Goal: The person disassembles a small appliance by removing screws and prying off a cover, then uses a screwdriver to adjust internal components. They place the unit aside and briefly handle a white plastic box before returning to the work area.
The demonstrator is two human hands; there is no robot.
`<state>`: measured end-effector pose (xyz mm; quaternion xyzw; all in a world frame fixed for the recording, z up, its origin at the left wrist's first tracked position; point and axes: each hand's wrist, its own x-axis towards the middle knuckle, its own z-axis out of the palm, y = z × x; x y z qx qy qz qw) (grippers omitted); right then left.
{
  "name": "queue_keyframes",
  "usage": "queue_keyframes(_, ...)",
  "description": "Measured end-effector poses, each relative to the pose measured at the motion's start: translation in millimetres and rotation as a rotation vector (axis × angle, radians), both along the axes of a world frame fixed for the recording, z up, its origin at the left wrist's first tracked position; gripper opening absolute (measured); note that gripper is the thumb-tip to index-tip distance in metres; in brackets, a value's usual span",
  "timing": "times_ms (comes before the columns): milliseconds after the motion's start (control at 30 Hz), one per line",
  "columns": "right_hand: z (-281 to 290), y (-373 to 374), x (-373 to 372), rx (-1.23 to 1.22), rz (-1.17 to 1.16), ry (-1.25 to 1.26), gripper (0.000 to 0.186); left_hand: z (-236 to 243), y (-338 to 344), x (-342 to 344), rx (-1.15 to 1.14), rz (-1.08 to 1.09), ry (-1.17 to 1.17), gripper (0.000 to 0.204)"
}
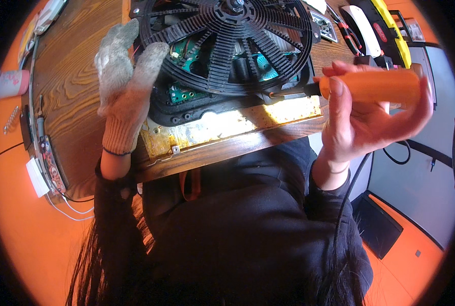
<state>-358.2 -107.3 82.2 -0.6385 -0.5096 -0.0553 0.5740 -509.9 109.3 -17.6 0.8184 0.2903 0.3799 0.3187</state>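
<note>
left fingers point(116, 46) forward, right fingers point(425, 99) in a curl

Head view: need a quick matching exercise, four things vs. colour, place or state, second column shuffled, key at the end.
Things:
1. Left hand
2. Right hand
3. Round spoked frame
4. Circuit board

Descriptions:
A. Green, partly showing beneath other parts
B. Bare, holding an orange tool handle
C. Gloved, with the thumb at the left rim of something round
D. Black and ribbed

Pairs: 1-C, 2-B, 3-D, 4-A
</note>
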Motion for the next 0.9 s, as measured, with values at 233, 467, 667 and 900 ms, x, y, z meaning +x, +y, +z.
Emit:
queue_keyframes(233,2,-9,-6,0.072,-0.087,0.079,0.086,1,-2,-2,-0.062,-0.046,0.003,0.06)
queue_keyframes(467,-3,-14,32,0.025,0.168,-0.023,0.08,-1,-2,-4,-0.246,-0.085,-0.065,0.056)
queue_keyframes(667,-6,-23,19,-0.049,0.035,-0.215,0.086,7,-7,1,-0.035,-0.027,0.007,0.058)
queue_keyframes(900,-9,-21,32,0.093,0.512,0.131,0.077,8,-9,1,-0.031,-0.015,0.002,0.06)
